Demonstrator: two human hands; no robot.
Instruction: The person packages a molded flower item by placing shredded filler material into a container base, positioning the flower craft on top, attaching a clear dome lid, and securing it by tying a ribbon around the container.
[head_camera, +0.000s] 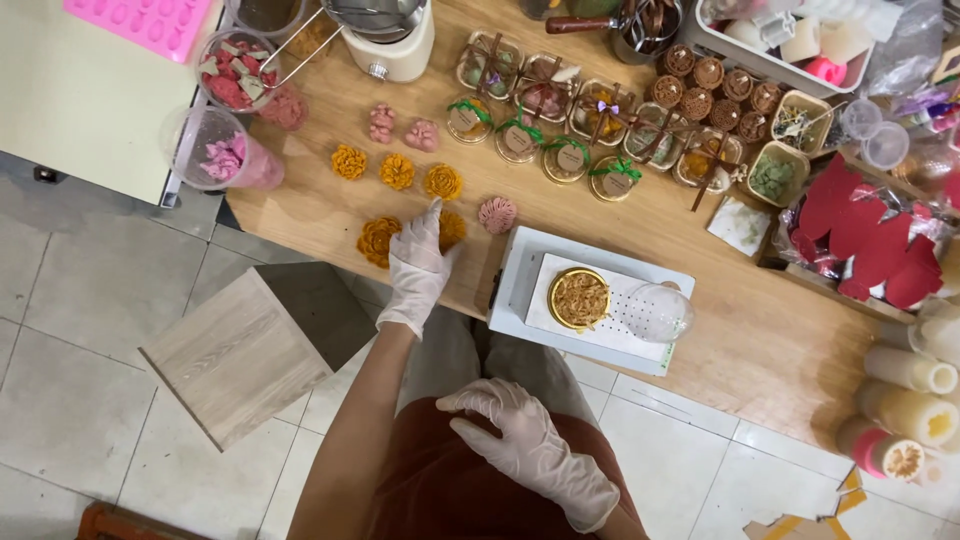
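My left hand (418, 265), in a white glove, reaches over the wooden table (620, 215) and touches an orange flower-shaped piece (449, 229) with its fingertips; whether it grips it is unclear. Another orange flower (378, 241) lies just left of the hand, and three more (397, 171) sit in a row behind. A pink flower (497, 214) lies to the right. My right hand (533, 450), also gloved, rests flat on my lap, holding nothing. A gold tin with shredded filling (579, 298) sits on a white scale (580, 300), a clear lid (656, 313) beside it.
Rows of ribbon-tied gift tins (545, 150) fill the table's back. Cups of pink pieces (222, 150) and a white appliance (392, 45) stand at the left. Red cut-out shapes (865, 235) and candle jars (910, 400) lie at the right. A wooden stool (245, 350) stands on the tiled floor.
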